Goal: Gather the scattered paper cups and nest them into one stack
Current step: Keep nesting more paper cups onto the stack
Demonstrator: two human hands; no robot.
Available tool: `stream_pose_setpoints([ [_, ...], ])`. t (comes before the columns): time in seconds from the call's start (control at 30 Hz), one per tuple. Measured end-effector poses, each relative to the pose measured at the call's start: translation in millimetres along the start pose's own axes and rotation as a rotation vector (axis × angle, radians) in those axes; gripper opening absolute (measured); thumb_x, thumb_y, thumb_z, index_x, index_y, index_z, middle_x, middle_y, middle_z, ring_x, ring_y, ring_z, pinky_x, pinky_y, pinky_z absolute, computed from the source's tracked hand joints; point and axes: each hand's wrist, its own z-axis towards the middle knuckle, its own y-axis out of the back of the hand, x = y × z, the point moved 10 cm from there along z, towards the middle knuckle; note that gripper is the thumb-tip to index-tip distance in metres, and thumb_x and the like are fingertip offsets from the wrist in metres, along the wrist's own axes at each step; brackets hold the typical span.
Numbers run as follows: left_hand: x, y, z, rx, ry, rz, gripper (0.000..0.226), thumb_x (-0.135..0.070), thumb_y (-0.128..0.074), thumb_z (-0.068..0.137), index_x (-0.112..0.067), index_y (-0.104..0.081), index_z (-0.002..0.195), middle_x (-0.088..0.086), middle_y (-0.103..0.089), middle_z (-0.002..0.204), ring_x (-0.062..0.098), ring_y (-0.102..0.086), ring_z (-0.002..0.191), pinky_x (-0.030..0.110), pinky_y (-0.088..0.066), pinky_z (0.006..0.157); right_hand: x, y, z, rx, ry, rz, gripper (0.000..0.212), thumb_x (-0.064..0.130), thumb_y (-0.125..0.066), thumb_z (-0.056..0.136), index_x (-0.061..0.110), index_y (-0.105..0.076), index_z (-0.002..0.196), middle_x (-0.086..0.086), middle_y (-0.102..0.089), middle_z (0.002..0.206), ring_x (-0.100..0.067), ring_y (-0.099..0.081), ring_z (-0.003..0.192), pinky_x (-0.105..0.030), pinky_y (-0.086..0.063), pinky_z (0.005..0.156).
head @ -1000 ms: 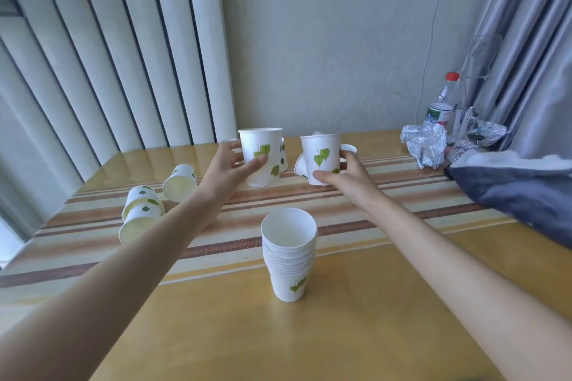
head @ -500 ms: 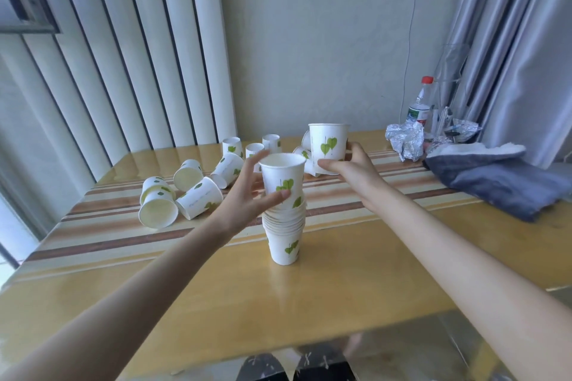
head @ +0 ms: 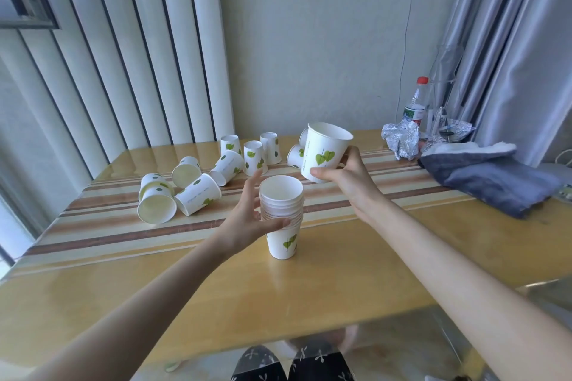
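Note:
A stack of nested white paper cups with green leaf prints stands upright in the middle of the wooden table. My left hand wraps its left side, thumb across the front. My right hand holds a single cup tilted in the air, just up and right of the stack's mouth. Several loose cups lie on their sides at the left. Others stand or lie at the back.
Crumpled foil and a plastic bottle sit at the back right, beside a folded dark blue cloth. A striped runner crosses the table. My knees show below the near edge.
The cup from my left hand has gone into the stack, and that hand now grips the stack's side. My right hand has brought its cup nearer, above the stack.

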Motion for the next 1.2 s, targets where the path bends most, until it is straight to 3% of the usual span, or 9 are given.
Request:
stream_pose_setpoints([
  [0.07,5,1,2,-0.015,0.009,-0.001,0.099,-0.014,-0.078,0.074,-0.025,-0.011,0.146,0.000,-0.036,0.144,0.017,-0.043,0.128,0.011,-0.049,0.083,10,-12,-3,0.055,0.038,0.019,0.046,0.002,-0.071,0.076,0.016,-0.043,0.109,0.005,-0.057,0.100,-0.007,-0.055,0.095,-0.017,-0.044,0.074],
  [0.27,20,4,5,-0.027,0.057,-0.047,0.106,-0.026,-0.082,0.067,-0.025,-0.012,0.147,0.000,-0.042,0.144,0.014,-0.042,0.132,0.041,-0.045,0.104,3,-56,-16,0.247,0.043,-0.073,0.061,0.007,-0.075,0.074,0.010,-0.044,0.126,-0.004,-0.060,0.121,-0.010,-0.056,0.107,-0.023,-0.047,0.088],
  [0.43,18,4,4,-0.035,0.038,-0.079,0.095,-0.017,-0.080,0.071,-0.022,-0.020,0.144,0.001,-0.046,0.140,0.014,-0.045,0.130,0.040,-0.047,0.102,-21,-61,-17,0.227,-0.021,-0.154,0.075,0.031,-0.079,0.062,0.021,-0.043,0.126,0.000,-0.052,0.130,-0.014,-0.049,0.122,-0.043,-0.044,0.102],
  [0.57,18,4,3,-0.039,0.039,-0.094,0.093,-0.014,-0.079,0.072,-0.021,-0.021,0.143,0.002,-0.044,0.141,0.015,-0.043,0.132,0.035,-0.048,0.099,-31,-64,-23,0.318,-0.052,-0.139,0.079,0.037,-0.080,0.062,0.029,-0.040,0.130,0.007,-0.043,0.139,-0.012,-0.040,0.131,-0.037,-0.036,0.108],
  [0.73,30,3,-2,-0.017,0.102,-0.020,0.104,-0.020,-0.081,0.069,-0.022,-0.012,0.147,-0.004,-0.039,0.142,0.015,-0.045,0.129,0.033,-0.043,0.101,-44,-65,-32,0.368,-0.079,-0.147,0.099,0.027,-0.081,0.068,0.031,-0.017,0.144,0.008,-0.035,0.143,-0.012,-0.038,0.131,-0.035,-0.037,0.108],
  [0.83,46,0,-5,0.004,0.147,0.108,0.098,-0.027,-0.083,0.067,-0.020,-0.021,0.143,-0.003,-0.046,0.136,0.017,-0.046,0.127,0.036,-0.042,0.102,-58,-67,-39,0.365,-0.094,-0.181,0.100,0.020,-0.079,0.072,0.032,-0.012,0.145,0.006,-0.043,0.133,-0.016,-0.046,0.126,-0.034,-0.039,0.106],
  [0.93,49,-1,-3,-0.037,0.131,0.184,0.085,-0.030,-0.081,0.068,-0.019,-0.034,0.138,-0.001,-0.055,0.129,0.017,-0.050,0.123,0.041,-0.044,0.102,-67,-69,-42,0.341,-0.075,-0.194,0.089,0.011,-0.074,0.076,0.026,-0.018,0.143,0.008,-0.050,0.121,-0.016,-0.052,0.117,-0.030,-0.043,0.099],
  [1.03,46,-3,5,-0.047,0.118,0.163,0.077,-0.023,-0.080,0.070,-0.017,-0.039,0.135,-0.002,-0.057,0.123,0.019,-0.056,0.117,0.040,-0.048,0.098,-69,-64,-35,0.283,-0.044,-0.191,0.079,0.009,-0.073,0.076,0.023,-0.027,0.138,0.002,-0.049,0.126,-0.012,-0.051,0.111,-0.024,-0.044,0.090],
  [1.2,40,-6,35,-0.024,0.107,0.164,0.083,-0.031,-0.081,0.065,-0.017,-0.039,0.136,0.000,-0.058,0.127,0.019,-0.056,0.117,0.042,-0.047,0.099,-69,-53,-9,0.232,-0.041,-0.159,0.078,0.008,-0.074,0.075,0.026,-0.029,0.137,0.011,-0.051,0.116,-0.016,-0.052,0.115,-0.023,-0.045,0.084],
])
